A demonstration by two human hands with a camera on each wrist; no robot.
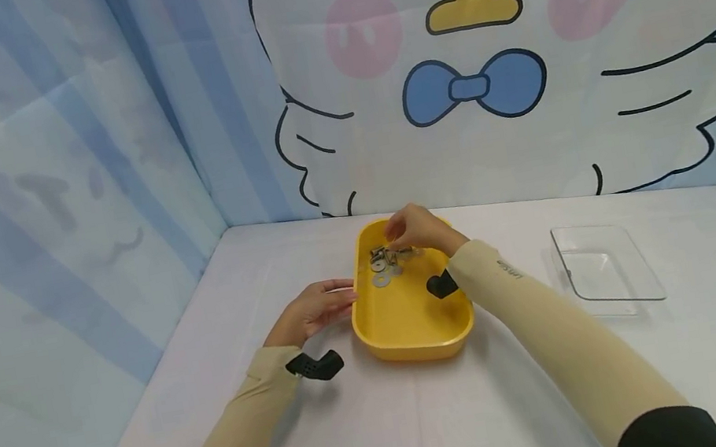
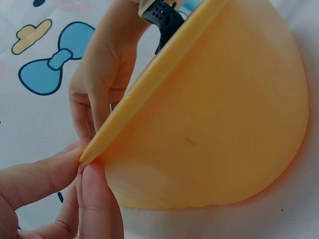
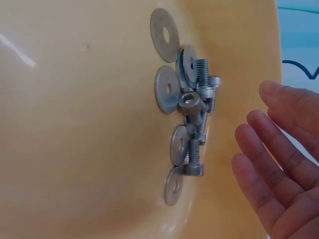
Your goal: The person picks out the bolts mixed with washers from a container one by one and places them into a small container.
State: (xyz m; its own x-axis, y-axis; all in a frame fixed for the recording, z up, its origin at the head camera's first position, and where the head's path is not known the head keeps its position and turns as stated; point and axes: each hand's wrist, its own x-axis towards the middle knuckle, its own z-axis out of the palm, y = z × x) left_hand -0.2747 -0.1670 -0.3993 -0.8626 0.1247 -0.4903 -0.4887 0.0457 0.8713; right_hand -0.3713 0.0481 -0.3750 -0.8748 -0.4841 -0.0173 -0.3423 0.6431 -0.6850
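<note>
The left hand [image 1: 316,309] is pinching the rim of a yellow tray [image 1: 411,318] between thumb and fingers. The tray is resting on the white counter [image 1: 402,431]; inside, metal washers [image 3: 162,97] and bolts [image 3: 194,170] are lying clustered toward the far end. The right hand [image 1: 427,229] is hovering near them, fingers relaxed, holding nothing. Farther right, a clear container [image 1: 599,265] is standing well apart.

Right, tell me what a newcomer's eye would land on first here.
Most likely the yellow tray on the white table, with metal bolts and washers clustered towards its far end. The left hand pinches its rim, while the right hand is over the far end. Behind the table, a big cartoon figure wears a blue bow tie.
</note>
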